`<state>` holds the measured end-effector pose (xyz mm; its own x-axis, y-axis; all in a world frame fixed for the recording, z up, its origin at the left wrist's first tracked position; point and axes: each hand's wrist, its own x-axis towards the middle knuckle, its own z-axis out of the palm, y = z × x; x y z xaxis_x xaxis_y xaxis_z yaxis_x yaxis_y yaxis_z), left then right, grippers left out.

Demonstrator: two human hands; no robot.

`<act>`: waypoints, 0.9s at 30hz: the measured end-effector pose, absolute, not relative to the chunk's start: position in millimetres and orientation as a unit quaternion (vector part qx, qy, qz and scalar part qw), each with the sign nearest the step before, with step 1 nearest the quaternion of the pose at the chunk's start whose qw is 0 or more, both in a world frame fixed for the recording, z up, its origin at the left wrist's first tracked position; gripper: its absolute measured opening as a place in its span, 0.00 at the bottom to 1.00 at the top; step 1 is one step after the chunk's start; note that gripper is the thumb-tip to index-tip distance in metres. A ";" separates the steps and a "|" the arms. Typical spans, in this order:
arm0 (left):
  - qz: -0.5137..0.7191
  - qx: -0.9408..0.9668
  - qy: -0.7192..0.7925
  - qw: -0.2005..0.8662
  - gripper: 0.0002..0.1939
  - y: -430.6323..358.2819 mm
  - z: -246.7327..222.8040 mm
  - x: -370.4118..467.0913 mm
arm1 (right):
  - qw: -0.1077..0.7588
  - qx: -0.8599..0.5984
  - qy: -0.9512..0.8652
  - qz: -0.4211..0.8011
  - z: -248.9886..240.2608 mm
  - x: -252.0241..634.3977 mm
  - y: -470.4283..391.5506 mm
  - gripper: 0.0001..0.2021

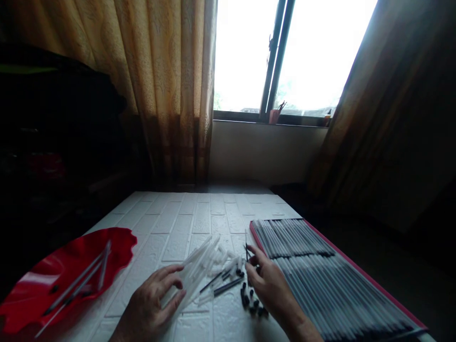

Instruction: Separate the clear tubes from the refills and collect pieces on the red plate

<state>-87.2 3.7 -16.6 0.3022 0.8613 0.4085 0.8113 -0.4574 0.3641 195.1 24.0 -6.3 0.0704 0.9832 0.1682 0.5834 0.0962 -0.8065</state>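
Note:
My right hand point(272, 282) pinches a thin, dark pen refill point(246, 246), which stands nearly upright between thumb and fingers. Beneath that hand lie several small black pen caps point(245, 295). On the left, my left hand point(154, 298) rests at the near end of a loose pile of clear pen barrels point(200, 266), its thumb and index finger curved apart with nothing visible between them. Dark refills point(227, 286) and small clear pieces point(223, 256) lie scattered between my hands.
A red tray point(261, 242) filled with rows of pens point(320, 280) stands on the right. On the left, a red scalloped dish point(117, 232) holds a few pens and dark bits. The white brick-patterned tabletop point(185, 209) reaches toward a curtained window.

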 end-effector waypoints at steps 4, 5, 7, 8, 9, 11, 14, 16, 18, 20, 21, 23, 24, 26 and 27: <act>0.202 0.825 0.528 0.014 0.08 -5.3 -21.0 -79.9 | 0.509 -0.530 -0.552 0.394 -4.2 185.9 21.0 0.18; 0.192 0.825 0.532 0.009 0.09 -6.6 -23.1 -79.2 | 0.523 -0.515 -0.535 0.419 -2.6 183.1 19.5 0.17; 0.184 0.821 0.541 0.009 0.08 -8.1 -26.8 -79.1 | 0.534 -0.491 -0.513 0.458 0.9 178.4 16.0 0.17; 0.186 0.818 0.544 0.012 0.08 -8.4 -27.9 -79.5 | 0.535 -0.484 -0.506 0.473 2.3 176.7 14.5 0.17; 0.191 0.816 0.546 0.016 0.08 -8.5 -28.5 -80.2 | 0.535 -0.478 -0.501 0.485 3.2 175.4 13.3 0.18; 0.209 0.812 0.544 0.021 0.08 -8.1 -28.3 -82.0 | 0.535 -0.476 -0.486 0.501 3.6 173.7 12.1 0.19; 0.256 0.807 0.531 0.017 0.10 -6.6 -27.7 -84.8 | 0.543 -0.470 -0.465 0.518 2.7 171.0 11.1 0.21; 0.303 0.797 0.522 0.025 0.12 -6.0 -28.7 -86.1 | 0.563 -0.457 -0.454 0.518 3.4 167.9 8.9 0.20; 0.353 0.768 0.530 0.066 0.14 -6.3 -30.0 -86.3 | 0.584 -0.448 -0.449 0.507 5.9 164.4 5.1 0.19; 0.388 0.730 0.544 0.140 0.16 -7.3 -29.5 -85.5 | 0.596 -0.445 -0.453 0.492 9.2 162.5 1.2 0.18; 0.397 0.714 0.546 0.187 0.18 -7.8 -27.8 -84.7 | 0.601 -0.446 -0.457 0.482 10.5 162.8 -0.2 0.18; 0.399 0.691 0.529 0.288 0.22 -8.4 -21.5 -82.7 | 0.605 -0.450 -0.468 0.460 11.9 166.0 -1.0 0.17; 0.397 0.680 0.515 0.339 0.25 -8.8 -17.2 -81.5 | 0.603 -0.453 -0.476 0.452 11.9 168.5 -0.6 0.17; 0.394 0.646 0.498 0.423 0.30 -10.0 -8.4 -78.8 | 0.594 -0.457 -0.492 0.442 11.3 173.2 1.0 0.17; 0.394 0.635 0.488 0.451 0.32 -11.2 -4.8 -77.3 | 0.592 -0.456 -0.498 0.439 11.2 174.7 1.5 0.17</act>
